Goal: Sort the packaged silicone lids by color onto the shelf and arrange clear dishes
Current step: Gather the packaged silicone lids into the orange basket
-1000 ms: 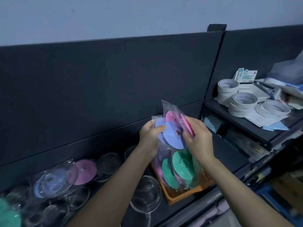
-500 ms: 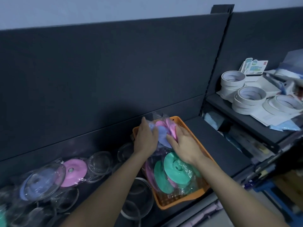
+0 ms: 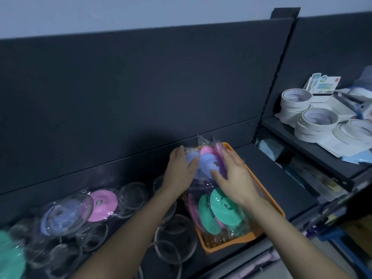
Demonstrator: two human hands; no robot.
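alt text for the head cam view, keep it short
A person's left hand and right hand hold packaged blue and pink lids at the far end of an orange tray that also holds green lids. Clear dishes and a packaged pink lid lie left of it on the dark shelf; tape rolls sit at right.

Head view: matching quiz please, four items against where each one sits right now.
Items
1. green lids
2. lone pink lid
3. tape rolls
4. blue lid

Places
A. on the raised shelf at right
B. between left hand and right hand
C. upright in the orange tray, near end
D. flat on the low shelf, left of the tray

Pairs: 1-C, 2-D, 3-A, 4-B
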